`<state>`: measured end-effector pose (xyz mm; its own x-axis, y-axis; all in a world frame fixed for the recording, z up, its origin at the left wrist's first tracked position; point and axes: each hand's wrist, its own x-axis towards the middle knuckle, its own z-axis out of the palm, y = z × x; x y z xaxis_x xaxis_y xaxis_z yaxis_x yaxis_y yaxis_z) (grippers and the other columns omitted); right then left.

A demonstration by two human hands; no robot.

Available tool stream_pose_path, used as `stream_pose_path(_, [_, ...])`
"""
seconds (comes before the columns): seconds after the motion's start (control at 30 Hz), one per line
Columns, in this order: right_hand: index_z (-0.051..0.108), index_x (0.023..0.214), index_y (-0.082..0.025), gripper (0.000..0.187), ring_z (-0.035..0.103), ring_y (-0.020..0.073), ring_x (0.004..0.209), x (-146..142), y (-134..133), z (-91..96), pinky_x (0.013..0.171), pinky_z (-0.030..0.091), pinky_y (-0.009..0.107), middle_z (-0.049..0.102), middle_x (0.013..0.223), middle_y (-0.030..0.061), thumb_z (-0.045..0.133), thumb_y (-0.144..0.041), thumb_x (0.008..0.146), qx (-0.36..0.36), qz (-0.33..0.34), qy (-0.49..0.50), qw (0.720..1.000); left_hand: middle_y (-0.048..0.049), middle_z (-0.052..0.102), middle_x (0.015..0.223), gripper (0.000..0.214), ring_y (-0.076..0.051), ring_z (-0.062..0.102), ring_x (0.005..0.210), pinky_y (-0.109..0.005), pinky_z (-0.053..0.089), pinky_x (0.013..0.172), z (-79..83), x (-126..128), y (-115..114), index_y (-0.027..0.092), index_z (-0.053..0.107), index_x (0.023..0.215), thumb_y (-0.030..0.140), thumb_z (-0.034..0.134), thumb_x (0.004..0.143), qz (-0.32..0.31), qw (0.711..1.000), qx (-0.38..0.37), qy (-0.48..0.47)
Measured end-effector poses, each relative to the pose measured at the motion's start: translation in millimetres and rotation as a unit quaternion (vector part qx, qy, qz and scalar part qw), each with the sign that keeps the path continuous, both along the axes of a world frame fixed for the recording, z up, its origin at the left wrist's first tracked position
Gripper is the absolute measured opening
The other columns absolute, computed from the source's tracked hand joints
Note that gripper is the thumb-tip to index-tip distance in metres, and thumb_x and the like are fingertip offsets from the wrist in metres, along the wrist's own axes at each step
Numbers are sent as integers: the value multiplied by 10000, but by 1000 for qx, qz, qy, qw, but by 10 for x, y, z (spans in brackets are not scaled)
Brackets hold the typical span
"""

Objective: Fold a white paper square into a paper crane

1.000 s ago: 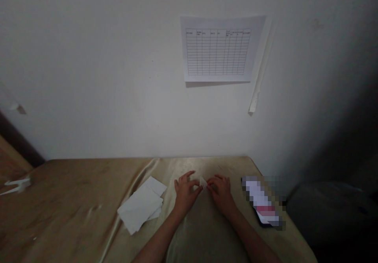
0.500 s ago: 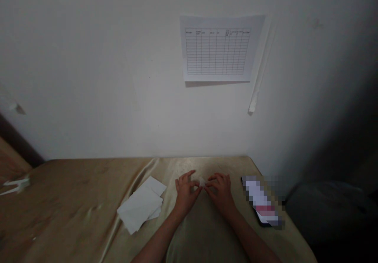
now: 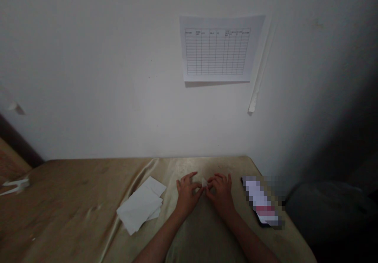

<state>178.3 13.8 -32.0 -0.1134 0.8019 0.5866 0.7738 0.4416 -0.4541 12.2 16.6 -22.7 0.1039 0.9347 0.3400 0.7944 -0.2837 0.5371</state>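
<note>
Between my two hands is a small piece of white folded paper (image 3: 204,182), its upper tip pointing away from me. My left hand (image 3: 187,192) pinches its left side between thumb and index finger, the other fingers raised and spread. On the right side, my right hand (image 3: 220,190) pinches it the same way, with its remaining fingers curled upward. Fingertips hide much of the paper, so its exact shape cannot be made out. Left of my left hand lies a loose stack of white paper sheets (image 3: 140,206).
A phone (image 3: 261,202), partly pixelated, lies near the right edge of the cloth-covered table (image 3: 73,200). A white object (image 3: 17,185) sits at the far left. On the wall behind hang a printed table sheet (image 3: 218,50) and a white strip (image 3: 260,74).
Both hands have shifted slightly to the right with the small paper, still pinched between them. The paper's upper tip now looks narrower. The sheets and phone have stayed put.
</note>
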Motion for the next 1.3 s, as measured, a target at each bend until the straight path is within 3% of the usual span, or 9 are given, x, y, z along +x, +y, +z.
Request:
stream_pose_path(0.27, [644, 787, -244, 62, 517, 284, 1188, -51, -49, -5, 1161, 93, 640, 685, 1023, 35, 619, -212, 834, 31, -18, -28, 999, -10, 548, 1401, 80, -301, 428, 1295, -619, 237, 1122, -7, 18, -1, 311, 774, 828, 294, 696, 822, -8, 1000, -14, -4])
stream_pose_path(0.5, [668, 862, -237, 150, 485, 266, 1245, -59, -63, -10, 1179, 94, 643, 657, 1117, 50, 539, -170, 898, 56, 16, -35, 998, -19, 552, 1403, 69, -300, 430, 1309, -596, 263, 1124, -40, 0, 13, 296, 772, 817, 271, 708, 811, -6, 1000, -18, -16])
stream_pose_path(0.87, [700, 822, -266, 183, 456, 265, 1282, -33, -12, -43, 1180, 86, 650, 649, 1105, 34, 573, -154, 891, 52, 30, -53, 997, -36, 557, 1406, 81, -310, 447, 1307, -578, 290, 1119, -55, 2, 6, 275, 770, 782, 283, 694, 808, -15, 1000, -4, -20])
stream_pose_path(1.07, [713, 943, -304, 244, 426, 246, 1300, -58, -36, -32, 1181, 94, 631, 634, 1113, 24, 548, -128, 905, 58, 58, -50, 995, -72, 579, 1377, 109, -306, 492, 1259, -546, 361, 1069, -109, -17, 55, 241, 769, 784, 289, 679, 822, -5, 999, 30, -23])
stream_pose_path(1.3, [724, 915, -303, 148, 409, 278, 1289, -20, -6, -77, 1158, 146, 640, 605, 1147, 46, 612, -210, 886, 26, 64, -4, 998, -74, 598, 1346, 111, -300, 502, 1235, -544, 375, 1046, -86, -30, 55, 245, 770, 797, 239, 664, 829, 2, 998, 53, -32])
